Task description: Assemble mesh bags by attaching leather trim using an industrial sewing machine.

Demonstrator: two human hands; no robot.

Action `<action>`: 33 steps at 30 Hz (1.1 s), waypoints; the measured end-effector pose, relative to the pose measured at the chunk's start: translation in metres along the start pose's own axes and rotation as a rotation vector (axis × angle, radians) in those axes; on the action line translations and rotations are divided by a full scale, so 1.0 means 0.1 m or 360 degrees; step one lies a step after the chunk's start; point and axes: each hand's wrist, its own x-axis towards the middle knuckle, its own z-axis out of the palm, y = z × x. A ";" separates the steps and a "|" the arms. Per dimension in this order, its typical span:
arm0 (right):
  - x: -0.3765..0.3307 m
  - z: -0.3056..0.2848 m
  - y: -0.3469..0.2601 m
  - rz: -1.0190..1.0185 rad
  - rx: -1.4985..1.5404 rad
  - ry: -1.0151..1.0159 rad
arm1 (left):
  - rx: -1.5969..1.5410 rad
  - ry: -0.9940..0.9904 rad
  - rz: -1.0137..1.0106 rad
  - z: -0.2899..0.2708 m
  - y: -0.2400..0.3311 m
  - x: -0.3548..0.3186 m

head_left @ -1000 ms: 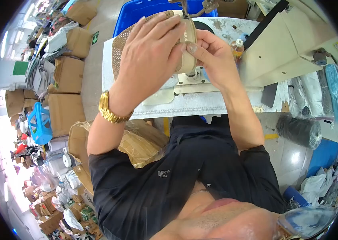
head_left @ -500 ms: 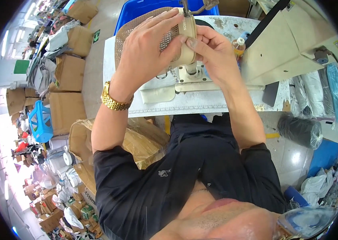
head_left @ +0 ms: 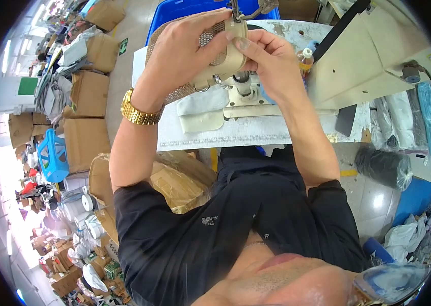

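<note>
A tan mesh bag (head_left: 178, 93) with a cream band (head_left: 235, 60) along its rim sits up against the post of a sewing machine (head_left: 244, 86). The band passes under the needle and presser foot (head_left: 236, 14). My left hand (head_left: 185, 48) lies over the mesh, fingers long across the top and thumb pressed on the band. With thumb and bent fingers, my right hand (head_left: 272, 58) pinches the band's right edge. A metal ring (head_left: 202, 88) and clasp hang from the bag's lower side. My palms hide part of the bag.
Behind the machine stands a blue bin (head_left: 167, 15). A small bottle with a white cap (head_left: 305, 58) is right of my right hand, beside the machine's large cream arm (head_left: 368, 56). A ruler strip (head_left: 225, 141) runs along the table's front edge. Cardboard boxes (head_left: 87, 143) line the left.
The bag has turned at the needle, and its ring and clasp show more clearly. My left hand and wrist have shifted a little left; the right hand keeps its pinch.
</note>
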 end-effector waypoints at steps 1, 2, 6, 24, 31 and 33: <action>0.01 0.00 -0.01 -0.0003 -0.0016 0.0014 | -0.0001 -0.0055 -0.0076 -0.02 0.01 0.01; 0.01 -0.01 -0.01 -0.0005 -0.0032 0.0029 | -0.0003 -0.0061 -0.0080 -0.02 0.02 0.00; 0.01 -0.02 -0.02 -0.0005 -0.0022 0.0058 | 0.0311 -0.0030 0.0149 -0.04 0.07 0.01; -0.03 -0.03 0.08 -0.0029 0.0052 -0.0060 | 0.0335 0.0059 0.0288 -0.05 0.07 -0.09; 0.01 -0.03 0.05 -0.0007 0.0050 -0.0019 | 0.0305 -0.0017 0.0234 -0.08 0.12 0.00; 0.02 -0.03 0.05 0.0001 0.0078 -0.0026 | 0.0294 -0.0039 0.0185 -0.09 0.16 0.02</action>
